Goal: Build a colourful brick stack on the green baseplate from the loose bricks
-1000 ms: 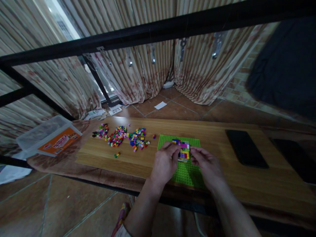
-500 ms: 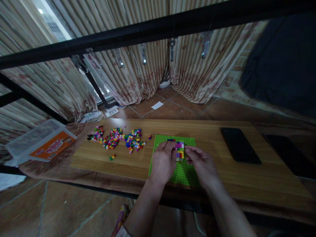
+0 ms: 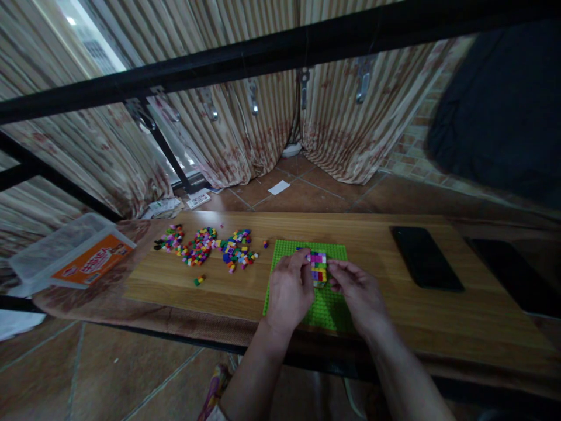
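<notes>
A small build of toy bricks (image 3: 318, 266) in pink, purple, green, yellow and red is between my hands, over the green studded baseplate (image 3: 326, 316). From the left, my left hand (image 3: 289, 289) grips it, fingers curled at its upper left edge. The fingers of my right hand (image 3: 355, 286) are pinched together against its right side. Whether the build is pressed onto the baseplate or held just above it, I cannot tell. Part of a dark blue brick (image 3: 300, 249) shows behind my left fingers.
Loose coloured bricks (image 3: 199, 245) lie in heaps on the left of the wooden board (image 3: 175, 292). A clear plastic box (image 3: 74, 251) with an orange label stands further left. To the right lies a black phone (image 3: 427, 258), with another dark flat object (image 3: 517, 275) beyond it.
The top of the build shows a little more, with my left fingertips shifted slightly at its upper left edge. My right hand stays at its right side.
</notes>
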Motion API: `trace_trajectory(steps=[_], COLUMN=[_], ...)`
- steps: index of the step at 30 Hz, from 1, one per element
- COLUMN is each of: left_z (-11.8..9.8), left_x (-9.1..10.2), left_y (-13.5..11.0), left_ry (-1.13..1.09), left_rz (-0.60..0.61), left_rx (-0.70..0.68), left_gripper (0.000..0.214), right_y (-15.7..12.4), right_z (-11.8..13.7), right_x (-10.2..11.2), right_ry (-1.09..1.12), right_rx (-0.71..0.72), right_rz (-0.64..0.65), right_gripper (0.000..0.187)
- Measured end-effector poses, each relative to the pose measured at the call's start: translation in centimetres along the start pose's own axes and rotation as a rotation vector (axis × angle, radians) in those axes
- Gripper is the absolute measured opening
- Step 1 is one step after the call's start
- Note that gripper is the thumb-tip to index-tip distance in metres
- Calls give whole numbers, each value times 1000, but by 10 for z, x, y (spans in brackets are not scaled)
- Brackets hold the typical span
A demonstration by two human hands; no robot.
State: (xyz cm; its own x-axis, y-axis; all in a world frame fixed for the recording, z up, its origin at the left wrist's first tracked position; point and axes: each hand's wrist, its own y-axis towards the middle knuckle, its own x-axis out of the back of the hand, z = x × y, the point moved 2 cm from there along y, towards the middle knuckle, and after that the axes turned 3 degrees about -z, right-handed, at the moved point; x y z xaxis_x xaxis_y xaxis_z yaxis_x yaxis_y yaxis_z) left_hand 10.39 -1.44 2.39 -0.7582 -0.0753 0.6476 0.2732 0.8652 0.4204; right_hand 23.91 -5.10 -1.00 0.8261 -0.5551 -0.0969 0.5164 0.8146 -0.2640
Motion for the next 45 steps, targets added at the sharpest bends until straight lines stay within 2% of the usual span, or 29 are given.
trace_trajectory(steps=[8,14,18,22,27,31,36,41,45], left_z=[1,-3,-4,3,14,16,16,25,53], left_x=[-7,-9,-8,-11,-18,-21,-23,-22,-6], left_y=[2,5,9,13,17,18,13,6,13], left_ry=[-10,-61,-109,-189,-433,-580,-642,-536,-346], left_rz=[-28,-63,-113,-158,-205,-188,-188,-241,-290], left_rx=[70,208,361,548,722,739,702,657,588], left_gripper=[24,25,27,39,49,48,45,50,28], right_y=[0,-1,0,-1,-2,0,0,1,2], right_z=[0,0,0,1,-1,-2,-3,-4,-5], right_x=[0,0,0,-1,0,1,1,3,6], right_ry=[-12,-10,-6,-8,-18,-18,-32,-41,-51], right_rx=[7,7,-11,-13,-3,-5,8,7,8], right_rz=[-8,-1,-5,-8,-3,1,-10,-3,1], right_gripper=[40,39,41,41,41,42,41,41,41])
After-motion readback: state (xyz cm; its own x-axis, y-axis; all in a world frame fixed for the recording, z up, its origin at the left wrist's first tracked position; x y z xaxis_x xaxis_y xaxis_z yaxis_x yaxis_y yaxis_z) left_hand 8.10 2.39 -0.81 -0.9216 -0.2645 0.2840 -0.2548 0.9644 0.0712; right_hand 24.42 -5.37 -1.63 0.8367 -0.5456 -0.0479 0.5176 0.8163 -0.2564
